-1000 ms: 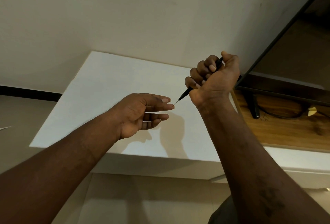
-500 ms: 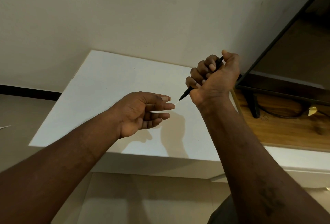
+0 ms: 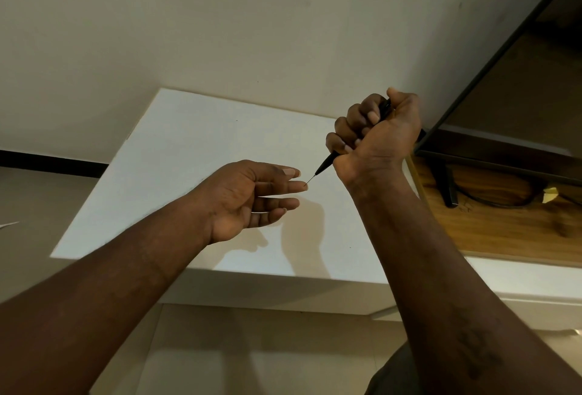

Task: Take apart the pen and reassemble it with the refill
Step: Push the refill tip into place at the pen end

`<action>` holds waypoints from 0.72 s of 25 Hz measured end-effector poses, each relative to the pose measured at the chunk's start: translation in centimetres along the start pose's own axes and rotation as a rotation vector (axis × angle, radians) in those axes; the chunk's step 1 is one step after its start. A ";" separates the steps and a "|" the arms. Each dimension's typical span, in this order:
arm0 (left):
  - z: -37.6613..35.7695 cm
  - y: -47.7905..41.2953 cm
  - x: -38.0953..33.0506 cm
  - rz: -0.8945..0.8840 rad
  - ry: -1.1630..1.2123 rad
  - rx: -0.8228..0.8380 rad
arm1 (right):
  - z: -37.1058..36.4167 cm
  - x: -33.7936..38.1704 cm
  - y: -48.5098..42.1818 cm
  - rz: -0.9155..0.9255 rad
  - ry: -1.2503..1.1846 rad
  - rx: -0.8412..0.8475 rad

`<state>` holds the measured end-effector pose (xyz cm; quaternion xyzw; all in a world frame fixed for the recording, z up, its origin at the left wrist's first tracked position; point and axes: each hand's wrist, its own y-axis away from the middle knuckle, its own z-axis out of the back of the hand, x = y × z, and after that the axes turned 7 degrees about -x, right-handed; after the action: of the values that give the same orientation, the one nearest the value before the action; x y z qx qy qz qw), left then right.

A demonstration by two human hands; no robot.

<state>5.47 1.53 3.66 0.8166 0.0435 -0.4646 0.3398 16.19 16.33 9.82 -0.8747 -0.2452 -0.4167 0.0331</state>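
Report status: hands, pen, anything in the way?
Right hand fisted on black pen, tip down-left. Left hand open, fingertip at the pen's thin point, holding nothing. Both above white table; nothing blocking.

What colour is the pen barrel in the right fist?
Black, seen in the head view: the pen pokes out below the right hand.

We seem to be in a home room: a television (image 3: 519, 57) stands on a wooden cabinet top (image 3: 504, 231), beside a white table (image 3: 176, 174) against a plain wall (image 3: 220, 16).
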 end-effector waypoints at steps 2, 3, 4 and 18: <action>0.0 0.0 0.0 0.003 -0.001 -0.002 | 0.0 0.0 0.0 0.001 0.002 -0.005; 0.0 0.1 -0.1 0.006 0.001 -0.002 | 0.0 0.0 0.0 0.002 0.002 -0.007; 0.0 0.1 -0.1 0.011 0.008 0.001 | 0.0 0.0 0.0 0.004 0.002 -0.008; -0.5 0.9 -0.8 0.033 0.092 0.021 | 0.0 -1.1 0.0 -0.006 0.022 0.025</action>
<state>5.72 1.31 4.89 0.8411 0.0408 -0.4216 0.3363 15.61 15.88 8.95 -0.8690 -0.2525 -0.4230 0.0457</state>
